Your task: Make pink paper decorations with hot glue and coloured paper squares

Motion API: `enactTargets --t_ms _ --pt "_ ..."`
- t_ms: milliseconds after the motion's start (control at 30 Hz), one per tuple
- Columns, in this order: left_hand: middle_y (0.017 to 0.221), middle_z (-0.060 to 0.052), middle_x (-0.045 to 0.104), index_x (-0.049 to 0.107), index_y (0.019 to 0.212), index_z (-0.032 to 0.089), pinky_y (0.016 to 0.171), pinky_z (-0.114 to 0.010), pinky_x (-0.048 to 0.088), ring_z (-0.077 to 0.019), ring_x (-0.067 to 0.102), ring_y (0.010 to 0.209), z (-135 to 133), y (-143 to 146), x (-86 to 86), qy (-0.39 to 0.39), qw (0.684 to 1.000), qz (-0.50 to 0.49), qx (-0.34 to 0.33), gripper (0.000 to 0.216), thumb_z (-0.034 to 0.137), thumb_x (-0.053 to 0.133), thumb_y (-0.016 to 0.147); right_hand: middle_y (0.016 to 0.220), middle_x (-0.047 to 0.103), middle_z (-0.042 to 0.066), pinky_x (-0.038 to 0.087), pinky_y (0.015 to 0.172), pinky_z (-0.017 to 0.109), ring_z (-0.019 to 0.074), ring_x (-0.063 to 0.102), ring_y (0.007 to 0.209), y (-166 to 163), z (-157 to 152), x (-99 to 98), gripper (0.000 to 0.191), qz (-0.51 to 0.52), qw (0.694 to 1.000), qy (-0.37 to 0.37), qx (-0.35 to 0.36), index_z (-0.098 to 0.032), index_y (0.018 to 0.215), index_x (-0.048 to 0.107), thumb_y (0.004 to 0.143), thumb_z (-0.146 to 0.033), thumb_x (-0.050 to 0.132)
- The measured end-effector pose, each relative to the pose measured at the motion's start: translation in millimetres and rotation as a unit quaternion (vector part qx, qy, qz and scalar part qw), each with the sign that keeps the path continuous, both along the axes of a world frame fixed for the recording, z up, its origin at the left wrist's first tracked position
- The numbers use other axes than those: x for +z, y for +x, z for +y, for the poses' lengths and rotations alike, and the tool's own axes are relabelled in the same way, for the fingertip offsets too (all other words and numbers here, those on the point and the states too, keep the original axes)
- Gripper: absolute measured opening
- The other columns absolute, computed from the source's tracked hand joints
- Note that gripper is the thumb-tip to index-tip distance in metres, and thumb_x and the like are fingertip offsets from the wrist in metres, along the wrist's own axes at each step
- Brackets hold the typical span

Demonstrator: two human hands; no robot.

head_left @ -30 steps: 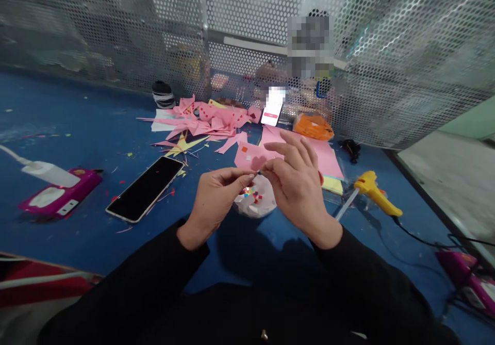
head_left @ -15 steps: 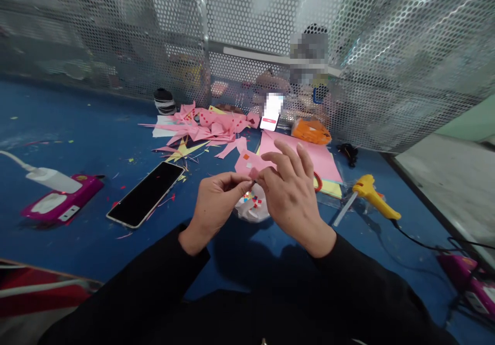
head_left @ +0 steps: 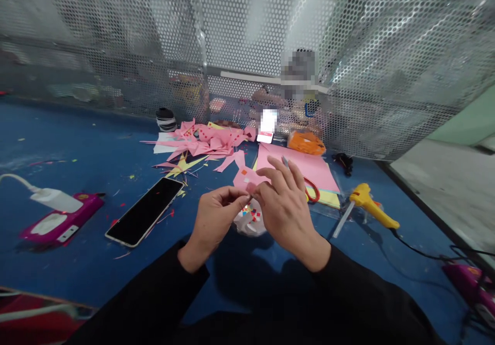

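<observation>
My left hand [head_left: 216,218] and my right hand [head_left: 288,211] meet fingertip to fingertip, each in a pinch. Whatever sits between the fingertips is too small to make out. Behind the fingers shows a pink paper piece [head_left: 240,179] with an orange square and a white one on it; whether a hand holds it I cannot tell. Just under the fingertips stands a small whitish bowl [head_left: 247,227] with tiny red, yellow, blue and white bits in it. The other fingers of my right hand are raised and spread, partly covering red-handled scissors [head_left: 315,193] on pink sheets [head_left: 319,172].
A dark-screened phone [head_left: 145,213] and a magenta power strip [head_left: 83,216] lie left. Pink scraps [head_left: 216,138] heap at the back, near a lit phone [head_left: 266,126] against the perforated mesh [head_left: 247,30]. On the right lie a yellow glue gun [head_left: 373,208] with its cord and an orange packet [head_left: 307,143].
The camera view has tilted up slightly, so the table sits lower. My hands keep their pinch at nearly the same place over the bowl; more of the scissors shows.
</observation>
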State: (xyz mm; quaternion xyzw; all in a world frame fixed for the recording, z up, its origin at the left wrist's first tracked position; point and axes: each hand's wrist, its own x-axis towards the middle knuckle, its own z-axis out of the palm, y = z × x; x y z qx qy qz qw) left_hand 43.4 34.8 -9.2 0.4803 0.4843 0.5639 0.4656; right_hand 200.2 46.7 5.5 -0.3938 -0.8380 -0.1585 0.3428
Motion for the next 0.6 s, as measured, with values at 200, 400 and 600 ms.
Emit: enactTargets --t_ms 200,400,600 --pt "0.074 -0.002 0.076 0.078 0.074 0.019 0.066 -0.025 0.052 -0.0146 0.065 0.067 0.3 0.3 1.3 0.006 1.000 -0.003 0.000 0.010 0.028 0.080 0.071 0.118 0.069 0.008 0.030 0.119 0.056 0.0292 0.047 0.138 -0.9 0.3 -1.5 0.015 0.022 1.000 0.003 0.005 -0.022 0.090 0.067 0.094 -0.013 0.055" --pt "0.069 -0.001 0.075 0.077 0.071 0.019 0.062 -0.023 0.052 -0.0130 0.063 0.063 0.3 0.5 2.7 0.002 0.999 -0.026 0.033 0.014 0.030 0.084 0.067 0.111 0.071 0.006 0.035 0.114 0.056 0.0280 0.058 0.127 6.2 2.1 7.9 0.013 0.123 0.992 0.006 -0.006 -0.024 0.087 0.067 0.094 -0.017 0.059" --pt "0.069 -0.001 0.075 0.076 0.072 0.019 0.063 -0.025 0.053 -0.0143 0.065 0.063 -1.2 0.7 5.5 0.010 0.999 -0.014 0.041 0.014 0.031 0.084 0.069 0.110 0.071 0.007 0.042 0.106 0.054 0.0288 0.058 0.124 7.6 6.5 4.1 0.006 0.172 0.979 -0.091 0.053 -0.025 0.084 0.067 0.089 -0.022 0.067"
